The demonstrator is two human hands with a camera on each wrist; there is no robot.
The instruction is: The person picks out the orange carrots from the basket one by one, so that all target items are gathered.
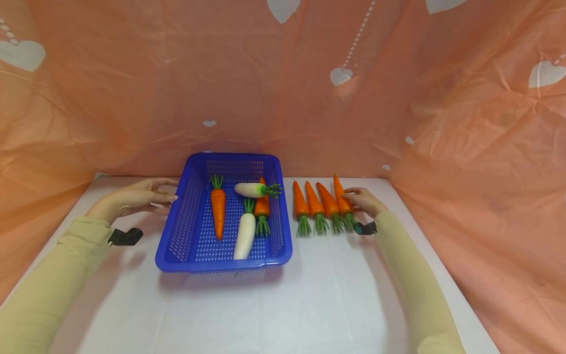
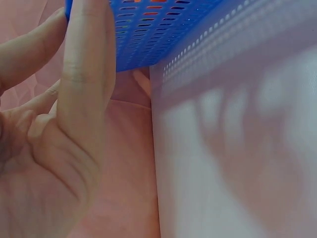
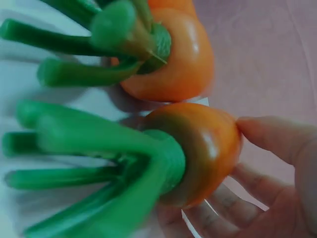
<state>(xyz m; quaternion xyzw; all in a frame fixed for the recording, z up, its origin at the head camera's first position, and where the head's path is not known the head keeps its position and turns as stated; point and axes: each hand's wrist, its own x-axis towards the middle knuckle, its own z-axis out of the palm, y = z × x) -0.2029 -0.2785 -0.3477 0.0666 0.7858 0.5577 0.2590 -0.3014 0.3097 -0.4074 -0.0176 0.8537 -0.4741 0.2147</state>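
My left hand [image 1: 148,197] is at the left side of a blue plastic basket [image 1: 164,246], its fingers fairly straight and the fingertips right at the rim. In the left wrist view, the fingers [image 2: 81,74] reach up to the basket's perforated wall [image 2: 143,29]. My right hand [image 1: 364,200] holds the rightmost carrot [image 1: 342,196] of a row, its fingers around the thick orange body. Seen from the right wrist, the thumb [image 3: 270,134] presses one side of that carrot [image 3: 213,148] and other fingers curve beneath it. Its green stalks point toward the wrist.
Inside the basket lie an orange carrot [image 1: 218,211], a second carrot [image 1: 262,207] partly covered, and two white radishes [image 1: 245,236]. Beside the held carrot are three more carrots [image 1: 300,199]. The white table [image 1: 265,314] meets an orange curtain [image 1: 309,123] at the back.
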